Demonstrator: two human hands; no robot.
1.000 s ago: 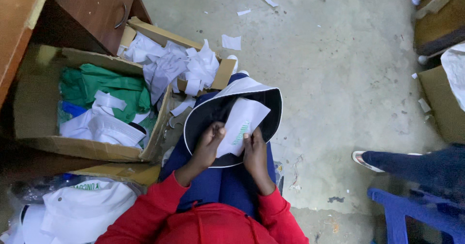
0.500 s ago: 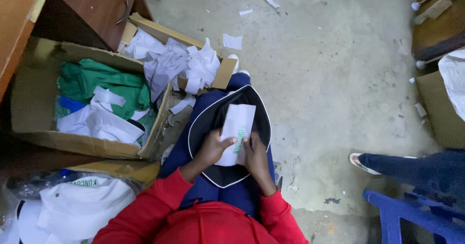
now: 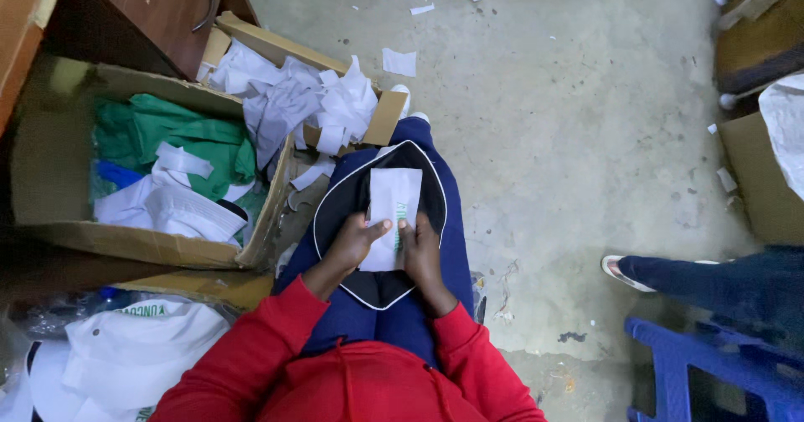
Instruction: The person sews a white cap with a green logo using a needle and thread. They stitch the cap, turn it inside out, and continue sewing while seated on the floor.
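Note:
A black cap piece with white edging (image 3: 347,208) lies on my lap over blue trousers. On it rests a white paper sheet (image 3: 392,204) with a small green mark. My left hand (image 3: 352,242) presses the sheet's lower left side, thumb reaching onto the paper. My right hand (image 3: 421,250) holds the sheet's lower right side. Both hands pinch the paper against the cap piece. My sleeves are red.
A cardboard box (image 3: 50,221) with green cloth and white papers stands at my left; a second box (image 3: 276,49) holds torn white paper. White caps (image 3: 134,355) lie at lower left. Another person's leg (image 3: 703,275) and a blue plastic stool (image 3: 712,372) are at right.
The white sheet has been turned from a slanted, spread position to an upright narrow one at the middle of the cap piece. Both hands slid down to its lower edge.

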